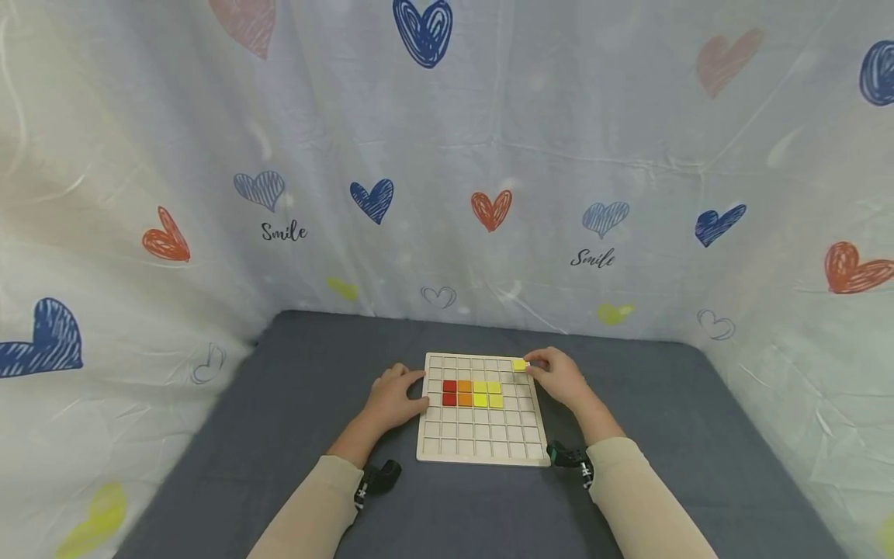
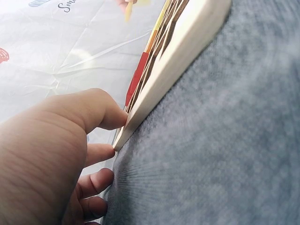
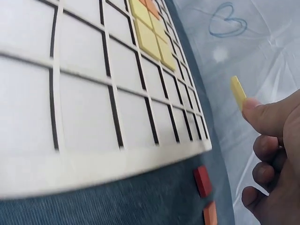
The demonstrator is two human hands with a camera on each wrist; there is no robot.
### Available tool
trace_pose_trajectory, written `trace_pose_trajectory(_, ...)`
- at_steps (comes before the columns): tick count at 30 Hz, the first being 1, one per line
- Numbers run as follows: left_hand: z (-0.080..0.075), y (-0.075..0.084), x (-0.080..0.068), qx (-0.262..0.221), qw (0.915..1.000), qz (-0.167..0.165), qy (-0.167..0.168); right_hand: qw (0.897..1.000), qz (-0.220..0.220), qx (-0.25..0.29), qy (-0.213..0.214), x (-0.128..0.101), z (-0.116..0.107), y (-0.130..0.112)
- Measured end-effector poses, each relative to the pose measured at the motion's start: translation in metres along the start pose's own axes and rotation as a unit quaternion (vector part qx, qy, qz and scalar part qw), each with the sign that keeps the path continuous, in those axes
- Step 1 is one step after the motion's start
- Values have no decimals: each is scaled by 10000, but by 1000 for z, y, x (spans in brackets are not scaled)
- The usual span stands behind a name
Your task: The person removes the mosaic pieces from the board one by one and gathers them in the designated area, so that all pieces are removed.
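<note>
From the left side to the right, a pale curtain (image 1: 545, 116) with drawn hearts runs along the far side of the dark grey table (image 1: 461, 512). At the near left there is a beige left sleeve (image 1: 307, 508) with a black device (image 1: 382, 477) at the wrist. The left hand (image 1: 394, 400) does not close around anything; its thumb and one finger touch the left edge of the wooden board (image 1: 482, 432), and its other fingers are loosely bent. The board lies flat on the table and is divided into square cells. Toward its left and middle part, two red tiles (image 1: 449, 393), then two orange tiles (image 1: 465, 393), then four yellow tiles (image 1: 487, 394) sit in the cells, in two rows. At the far right corner, the right hand (image 1: 559, 376) pinches a single yellow piece (image 1: 520, 365) between thumb and finger; in the right wrist view this piece is tilted and apart from the board. The same view shows a loose red piece (image 3: 203, 181) and a loose orange piece (image 3: 210, 213), which lie just beside the board's right edge. At the near right are the second black device (image 1: 567, 456) and the right sleeve (image 1: 642, 497).
</note>
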State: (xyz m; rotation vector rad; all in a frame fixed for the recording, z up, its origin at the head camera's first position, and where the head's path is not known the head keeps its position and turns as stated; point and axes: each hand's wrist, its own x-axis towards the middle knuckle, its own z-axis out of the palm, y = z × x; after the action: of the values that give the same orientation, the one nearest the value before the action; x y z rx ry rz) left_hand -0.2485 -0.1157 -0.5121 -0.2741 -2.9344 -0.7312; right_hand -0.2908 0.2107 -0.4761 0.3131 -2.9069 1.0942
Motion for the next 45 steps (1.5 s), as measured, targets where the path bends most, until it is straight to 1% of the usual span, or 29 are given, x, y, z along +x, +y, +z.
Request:
trace_pose_trajectory(3,0,0,1,1,10000,0,1,9998,149,-108,110,-1,-8,7)
trace_pose_trajectory(13,1,-3,4,101,9999,-21,59,9993,207,-40,323,-6,-35,31)
trace_pose_trajectory(19,0,-5,4,139,9999,-8,67,9993,295,59,227,-15,-53,50)
trace_pose_trajectory(25,-3,-5,3,136,9999,-8,69,9984,476,22,311,-24,-65,70)
trace_pose_trajectory(31,-2,-3,2,233,9997,-64,-83,9955,864,-97,387,-30,-70,89)
trace_pose_trajectory(35,2,0,1,205,9997,-42,-90,9921,1153,-254,420,-34,-70,100)
trace_pose_trajectory(41,5,-2,1,170,9998,-42,-74,9882,1358,-612,345,-34,-62,114)
trace_pose_trajectory(45,5,-2,1,169,9998,-63,-82,9861,1456,-672,442,-31,-56,117)
